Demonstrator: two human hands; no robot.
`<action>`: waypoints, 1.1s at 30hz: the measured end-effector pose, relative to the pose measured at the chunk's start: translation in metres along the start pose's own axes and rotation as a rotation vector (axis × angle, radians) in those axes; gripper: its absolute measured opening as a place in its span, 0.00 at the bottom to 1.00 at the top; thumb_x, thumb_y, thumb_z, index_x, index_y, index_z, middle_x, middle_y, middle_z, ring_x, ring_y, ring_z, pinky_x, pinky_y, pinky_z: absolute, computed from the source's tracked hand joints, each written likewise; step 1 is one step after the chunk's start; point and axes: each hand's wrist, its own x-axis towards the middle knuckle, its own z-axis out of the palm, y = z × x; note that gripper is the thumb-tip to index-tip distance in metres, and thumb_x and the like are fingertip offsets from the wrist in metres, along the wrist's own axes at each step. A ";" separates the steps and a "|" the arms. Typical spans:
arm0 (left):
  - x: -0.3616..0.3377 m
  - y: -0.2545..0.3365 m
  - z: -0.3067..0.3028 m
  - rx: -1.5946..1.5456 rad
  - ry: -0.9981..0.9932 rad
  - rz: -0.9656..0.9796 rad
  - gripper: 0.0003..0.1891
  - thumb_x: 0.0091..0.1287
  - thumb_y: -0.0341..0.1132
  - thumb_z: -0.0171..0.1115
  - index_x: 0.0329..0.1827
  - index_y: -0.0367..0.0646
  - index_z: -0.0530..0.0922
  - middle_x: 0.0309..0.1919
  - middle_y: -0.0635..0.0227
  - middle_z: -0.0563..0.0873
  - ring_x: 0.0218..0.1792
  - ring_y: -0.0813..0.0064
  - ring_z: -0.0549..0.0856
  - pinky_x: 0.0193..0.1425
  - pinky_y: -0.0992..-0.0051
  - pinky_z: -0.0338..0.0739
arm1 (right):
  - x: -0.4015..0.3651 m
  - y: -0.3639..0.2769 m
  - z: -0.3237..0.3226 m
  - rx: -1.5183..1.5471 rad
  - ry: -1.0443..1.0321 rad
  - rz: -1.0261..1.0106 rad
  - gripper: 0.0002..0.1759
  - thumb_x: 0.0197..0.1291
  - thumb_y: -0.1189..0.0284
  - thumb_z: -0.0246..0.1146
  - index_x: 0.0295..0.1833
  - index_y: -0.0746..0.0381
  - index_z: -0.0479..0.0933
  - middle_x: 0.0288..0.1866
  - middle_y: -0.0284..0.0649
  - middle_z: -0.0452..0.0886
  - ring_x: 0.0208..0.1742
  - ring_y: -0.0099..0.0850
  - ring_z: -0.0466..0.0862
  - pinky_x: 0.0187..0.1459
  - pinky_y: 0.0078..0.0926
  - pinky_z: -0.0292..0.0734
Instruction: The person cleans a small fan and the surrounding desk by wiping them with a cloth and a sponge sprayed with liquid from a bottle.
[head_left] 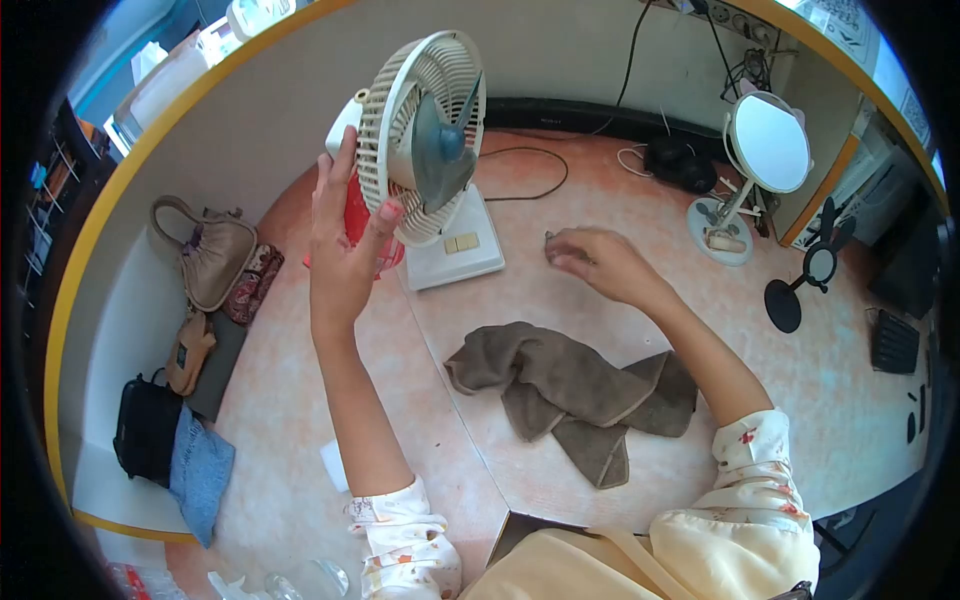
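— What is the person doing with the left hand [345, 240]?

— It is gripping the small white fan [425, 135] at the edge of its round cage. The thumb is pressing on the front of the cage and the other fingers are reaching up behind it, so the hand is closing around the rim. The fan is standing on its white base toward the back of the pink table [830, 400]. Something red [360, 215] is showing just behind the hand; I cannot tell what it is.

— And the right hand [598, 262]?

— It is resting on the table to the right of the fan's base, apart from it, with the fingers curling inward. Maybe something tiny is lying at the fingertips, but I cannot tell if the hand is holding it.

— Anything else near?

— A brown towel [570, 390] is lying crumpled between the two forearms. A round mirror [768, 142] is standing farther to the right, and some bags [215, 255] are lying at the left.
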 end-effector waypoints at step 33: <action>0.004 0.016 0.003 0.280 0.098 0.131 0.33 0.67 0.34 0.61 0.75 0.44 0.61 0.72 0.59 0.68 0.73 0.60 0.64 0.75 0.62 0.57 | -0.114 -0.035 -0.021 -0.185 -0.105 -0.183 0.15 0.56 0.63 0.66 0.45 0.61 0.80 0.39 0.41 0.82 0.45 0.40 0.81 0.48 0.37 0.76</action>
